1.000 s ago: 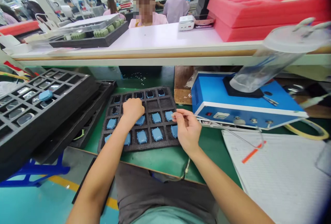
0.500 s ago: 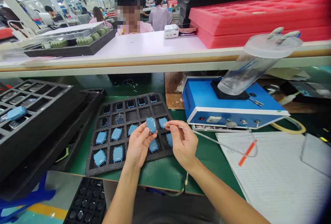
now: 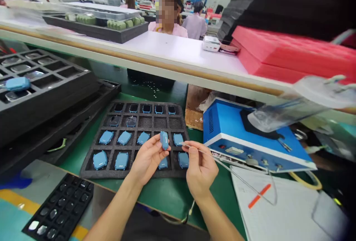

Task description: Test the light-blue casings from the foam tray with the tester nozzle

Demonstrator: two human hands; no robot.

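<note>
While half a second ago the small blue case (image 3: 164, 140) showed its broad face, it is now turned nearly edge-on, its narrow side towards the camera. The left hand (image 3: 148, 159) holds it in a narrow pinch, raised in front of the dark foam tray (image 3: 160, 123), right of that tray's middle and short of its right edge. A second ago this hand was over the tray's second row from the back, so the picking-up looks done and the work now seems to be with this single piece.

The right hand (image 3: 202, 170) is curled tightly, its thumb and forefinger pinching the end of a thin tube (image 3: 241, 179) near the tray's right edge. The tip points towards the case but stays apart from it, and the turn seems to put the case's side opposite that tip. The tube trails rightward, passing in front of the blue box (image 3: 258, 137).

The tray lies near the front edge of the green surface (image 3: 164, 198). Whether the compartment behind the raised case is filled cannot be told.
</note>
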